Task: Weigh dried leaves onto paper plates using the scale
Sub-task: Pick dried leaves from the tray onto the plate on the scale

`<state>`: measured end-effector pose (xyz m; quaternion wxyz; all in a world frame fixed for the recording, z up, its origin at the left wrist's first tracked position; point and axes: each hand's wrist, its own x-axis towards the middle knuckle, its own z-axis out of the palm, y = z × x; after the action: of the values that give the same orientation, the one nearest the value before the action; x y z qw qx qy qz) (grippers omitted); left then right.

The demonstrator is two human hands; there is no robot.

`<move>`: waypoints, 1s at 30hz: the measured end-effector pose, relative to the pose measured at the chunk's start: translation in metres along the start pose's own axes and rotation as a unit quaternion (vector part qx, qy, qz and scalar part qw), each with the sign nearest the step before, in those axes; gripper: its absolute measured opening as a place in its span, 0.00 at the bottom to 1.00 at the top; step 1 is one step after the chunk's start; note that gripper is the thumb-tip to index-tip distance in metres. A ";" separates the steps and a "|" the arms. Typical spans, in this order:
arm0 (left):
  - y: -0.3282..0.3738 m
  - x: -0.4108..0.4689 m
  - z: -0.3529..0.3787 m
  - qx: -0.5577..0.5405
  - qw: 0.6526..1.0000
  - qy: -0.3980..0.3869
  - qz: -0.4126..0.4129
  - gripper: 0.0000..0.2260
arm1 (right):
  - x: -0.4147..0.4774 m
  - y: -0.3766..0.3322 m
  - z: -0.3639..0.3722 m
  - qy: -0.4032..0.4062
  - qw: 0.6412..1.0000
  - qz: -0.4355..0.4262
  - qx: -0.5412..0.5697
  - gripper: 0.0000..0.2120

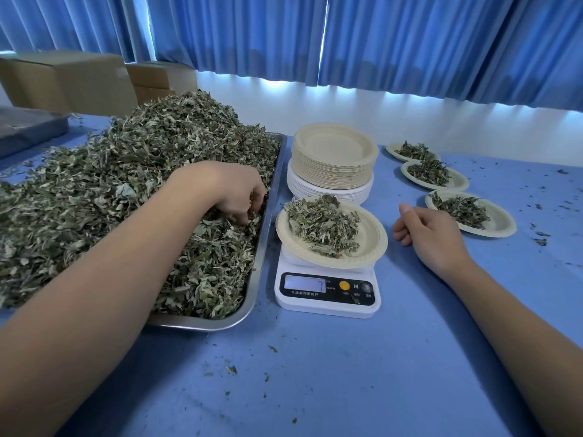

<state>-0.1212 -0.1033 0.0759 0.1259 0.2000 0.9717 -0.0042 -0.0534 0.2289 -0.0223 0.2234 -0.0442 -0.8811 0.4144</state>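
Observation:
A steel tray at the left is heaped with dried leaves. My left hand is down in the heap near the tray's right edge, fingers curled on a pinch of leaves. A white scale stands to the right of the tray. On it sits a paper plate with a small pile of leaves. My right hand rests on the blue table beside the scale, fingers loosely curled and holding nothing.
A stack of paper plates stands behind the scale. Three filled plates lie in a row at the right. Cardboard boxes sit at the back left. Leaf crumbs dot the blue tablecloth. Blue curtains hang behind.

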 end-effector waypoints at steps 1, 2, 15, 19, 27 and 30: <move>0.000 0.001 -0.001 -0.008 0.999 0.035 0.003 0.12 | 0.000 0.000 0.000 -0.001 1.000 0.000 -0.001 0.24; 0.001 0.001 -0.002 -0.025 0.997 0.068 0.012 0.11 | 0.000 0.001 0.000 -0.001 1.000 0.000 -0.001 0.24; 0.053 -0.018 -0.003 -0.054 0.993 0.089 0.063 0.15 | -0.010 -0.025 0.004 -0.148 0.986 0.038 0.071 0.21; 0.081 -0.018 0.008 -0.069 0.992 0.049 0.089 0.15 | -0.014 -0.033 0.001 -0.188 0.973 0.074 0.113 0.18; 0.114 -0.023 0.028 -0.160 0.972 0.086 0.150 0.22 | -0.006 -0.031 -0.033 -0.127 0.965 0.138 0.181 0.15; 0.130 -0.018 0.033 -0.213 0.955 0.121 0.165 0.24 | 0.000 -0.020 -0.049 -0.078 0.964 0.154 0.203 0.15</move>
<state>-0.0467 0.0074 0.0539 0.0464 0.3250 0.9114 0.2480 -0.0302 0.2504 0.0199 0.0914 -0.1004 -0.7758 0.6162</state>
